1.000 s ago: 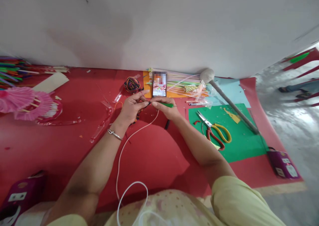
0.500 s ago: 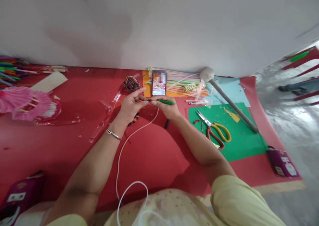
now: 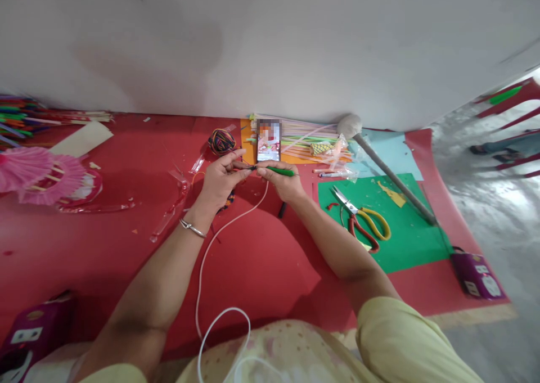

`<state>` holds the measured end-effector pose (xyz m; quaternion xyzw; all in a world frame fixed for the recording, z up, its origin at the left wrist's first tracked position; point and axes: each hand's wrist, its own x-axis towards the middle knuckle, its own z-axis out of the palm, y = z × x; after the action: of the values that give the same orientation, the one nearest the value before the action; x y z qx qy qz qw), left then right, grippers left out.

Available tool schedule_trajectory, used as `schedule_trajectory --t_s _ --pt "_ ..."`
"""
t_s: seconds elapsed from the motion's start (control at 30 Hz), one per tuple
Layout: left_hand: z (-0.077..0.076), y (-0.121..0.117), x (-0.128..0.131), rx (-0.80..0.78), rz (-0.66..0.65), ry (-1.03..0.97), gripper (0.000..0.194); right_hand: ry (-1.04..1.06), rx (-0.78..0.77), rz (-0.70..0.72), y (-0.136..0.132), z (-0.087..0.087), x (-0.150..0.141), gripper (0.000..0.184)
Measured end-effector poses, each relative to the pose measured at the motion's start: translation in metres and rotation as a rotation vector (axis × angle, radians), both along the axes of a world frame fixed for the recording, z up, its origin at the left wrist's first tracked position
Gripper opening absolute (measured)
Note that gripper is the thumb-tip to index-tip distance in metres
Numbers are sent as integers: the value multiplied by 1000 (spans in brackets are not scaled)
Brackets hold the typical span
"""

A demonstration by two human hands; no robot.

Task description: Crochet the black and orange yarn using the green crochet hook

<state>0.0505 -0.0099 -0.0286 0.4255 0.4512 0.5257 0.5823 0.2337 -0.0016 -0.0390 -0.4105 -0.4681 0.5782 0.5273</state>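
Note:
In front of a propped phone [image 3: 269, 141], my two hands meet. My right hand [image 3: 286, 184] is closed around a crochet hook with a green handle [image 3: 280, 171]; its thin tip points left. My left hand [image 3: 223, 178] pinches a short piece of dark yarn [image 3: 250, 167] at the hook's tip, its fingers mostly hiding it. The stitches are too small to make out. Just beyond the left hand rests a multicoloured yarn ball [image 3: 221, 142]. More dark and orange yarn [image 3: 228, 201] lies partly hidden beneath that hand.
Red-and-yellow-handled scissors [image 3: 363, 217] lie on a green sheet [image 3: 409, 253] at right. A grey stick with a rounded head [image 3: 394, 178] slants across it. Pale sticks [image 3: 295, 127] surround the phone. Pink pleated paper [image 3: 54, 175] sits at left. A white cable [image 3: 211, 242] crosses the red covering.
Both hands stay almost in place, still holding the yarn and crochet hook, with only slight finger movement. The picture on the phone screen differs a little.

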Motion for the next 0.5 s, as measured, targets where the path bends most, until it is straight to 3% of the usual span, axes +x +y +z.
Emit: schedule_trajectory --t_s 0.5 --pt "0 0 5 -61 82 -36 72 -27 49 -43 -2 -11 -1 35"
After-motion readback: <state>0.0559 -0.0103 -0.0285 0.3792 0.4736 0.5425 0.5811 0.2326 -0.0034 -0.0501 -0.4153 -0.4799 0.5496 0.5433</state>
